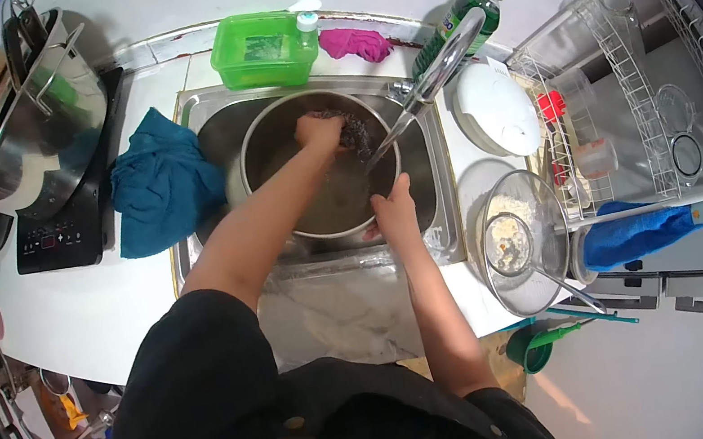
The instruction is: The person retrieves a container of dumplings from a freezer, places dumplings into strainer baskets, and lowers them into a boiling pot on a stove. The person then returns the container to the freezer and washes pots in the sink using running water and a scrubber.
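A large metal pot (250,157) sits in the stainless steel sink (449,205). Inside it, against the far wall, my left hand (320,131) is closed on a dark, stringy scouring pad (354,134). My right hand (395,208) grips the pot's near right rim, thumb on the edge and fingers outside. The curved faucet (438,70) reaches over the right side of the pot, with its tip close to the scouring pad. Murky grey-brown colour covers the pot's bottom; how much water stands there I cannot tell.
Behind the sink are a green plastic tub (254,52), a pink cloth (355,43) and a green soap bottle (475,15). A teal cloth (164,184) lies left, near an induction cooker (60,245). Right are strainers (521,230), a white lidded container (496,107) and a dish rack (620,70).
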A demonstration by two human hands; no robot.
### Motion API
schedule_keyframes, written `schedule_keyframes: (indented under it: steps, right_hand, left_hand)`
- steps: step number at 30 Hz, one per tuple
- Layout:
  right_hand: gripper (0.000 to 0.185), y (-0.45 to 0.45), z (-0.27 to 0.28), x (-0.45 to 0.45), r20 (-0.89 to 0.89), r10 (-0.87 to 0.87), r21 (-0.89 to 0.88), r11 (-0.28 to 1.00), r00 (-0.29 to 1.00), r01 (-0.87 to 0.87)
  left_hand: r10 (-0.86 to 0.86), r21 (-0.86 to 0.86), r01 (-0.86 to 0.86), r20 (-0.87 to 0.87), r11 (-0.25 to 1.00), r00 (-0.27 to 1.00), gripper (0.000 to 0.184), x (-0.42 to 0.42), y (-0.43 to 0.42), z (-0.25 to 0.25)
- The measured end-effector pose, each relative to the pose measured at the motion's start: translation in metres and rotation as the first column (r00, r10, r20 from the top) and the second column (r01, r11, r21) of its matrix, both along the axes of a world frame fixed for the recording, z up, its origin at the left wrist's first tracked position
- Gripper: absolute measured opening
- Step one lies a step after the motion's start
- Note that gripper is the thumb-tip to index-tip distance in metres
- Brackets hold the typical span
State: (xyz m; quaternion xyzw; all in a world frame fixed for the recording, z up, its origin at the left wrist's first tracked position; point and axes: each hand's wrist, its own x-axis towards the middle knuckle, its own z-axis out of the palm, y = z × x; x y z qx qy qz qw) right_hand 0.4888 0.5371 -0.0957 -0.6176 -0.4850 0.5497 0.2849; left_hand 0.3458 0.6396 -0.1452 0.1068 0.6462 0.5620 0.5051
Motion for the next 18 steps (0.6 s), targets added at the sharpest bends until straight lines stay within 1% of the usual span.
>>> schedule_keyframes:
  steps: [1, 2, 3, 4, 5, 6, 7, 8, 10, 11, 12, 14, 15, 17, 18]
  right_hand:
    - [0.027, 0.000, 0.001, -0.002, -0.018, 0.001, -0.008, 1.000, 1.000, -0.001]
    - [0.028, 0.002, 0.003, -0.004, -0.012, 0.012, -0.021, 1.000, 1.000, -0.012]
    - [0.028, 0.003, 0.004, -0.005, -0.008, 0.019, -0.036, 0.999, 1.000, -0.019]
    - [0.029, 0.000, 0.004, -0.001, 0.001, 0.019, -0.059, 0.998, 1.000, -0.019]
    - [0.028, -0.003, 0.003, 0.003, 0.022, 0.035, -0.078, 0.996, 0.999, -0.034]
    - [0.027, -0.002, 0.003, 0.007, 0.039, 0.056, -0.090, 0.995, 0.998, -0.052]
    - [0.028, 0.003, 0.004, 0.008, 0.052, 0.083, -0.097, 0.992, 0.995, -0.077]
    - [0.030, 0.012, 0.008, 0.010, 0.153, 0.131, -0.089, 0.989, 0.980, -0.119]
    - [0.038, 0.035, 0.019, 0.015, 0.351, 0.211, -0.094, 0.977, 0.912, -0.190]
    - [0.040, 0.051, 0.007, 0.013, 0.491, 0.105, 0.185, 0.957, 0.865, -0.222]
    - [0.043, 0.071, -0.004, 0.007, 0.587, -0.043, 0.448, 0.849, 0.809, -0.280]
    - [0.039, 0.097, -0.001, -0.009, 0.717, 0.035, 0.399, 0.799, 0.697, -0.451]
    - [0.037, 0.102, -0.002, -0.013, 0.777, 0.071, 0.358, 0.768, 0.626, -0.531]
    - [0.032, 0.101, -0.010, -0.012, 0.731, 0.083, 0.346, 0.811, 0.678, -0.472]
    - [0.029, 0.096, -0.012, -0.010, 0.708, 0.087, 0.334, 0.833, 0.701, -0.440]
  left_hand:
    - [-0.044, -0.033, 0.036, -0.285, 0.999, 0.957, 0.024, 0.001, 0.002, -0.016]
    - [-0.195, 0.041, 0.235, -0.431, 0.971, 0.881, 0.023, 0.004, -0.005, -0.015]
    - [-0.315, 0.076, 0.434, -0.576, 0.898, 0.754, 0.023, 0.016, -0.019, -0.012]
    - [-0.404, 0.069, 0.621, -0.703, 0.781, 0.586, 0.023, 0.025, -0.032, -0.013]
    - [-0.555, -0.034, 0.797, -0.736, 0.603, 0.388, 0.024, 0.023, -0.041, -0.013]
    - [-0.646, -0.144, 0.910, -0.746, 0.388, 0.158, 0.025, 0.015, -0.048, -0.013]
    - [-0.682, -0.286, 0.943, -0.725, 0.171, -0.097, 0.028, 0.002, -0.060, 0.001]
    - [-0.664, -0.422, 0.905, -0.663, -0.051, -0.346, 0.030, -0.014, -0.074, 0.013]
    - [-0.635, -0.633, 0.744, -0.489, -0.214, -0.598, 0.033, -0.046, -0.074, -0.012]
    - [-0.593, -0.716, 0.632, -0.381, -0.297, -0.710, 0.035, -0.053, -0.072, -0.019]
    - [-0.580, -0.816, 0.539, -0.342, -0.206, -0.739, 0.037, -0.055, -0.071, -0.009]
    - [-0.576, -0.949, 0.315, -0.256, -0.003, -0.776, 0.041, -0.060, -0.069, 0.021]
    - [-0.651, -0.971, 0.238, -0.198, 0.028, -0.732, 0.045, -0.053, -0.069, 0.016]
    - [-0.783, -0.994, 0.081, -0.105, 0.070, -0.613, 0.053, -0.030, -0.060, -0.033]
    - [-0.792, -0.993, 0.118, -0.091, 0.024, -0.604, 0.050, -0.021, -0.057, -0.058]
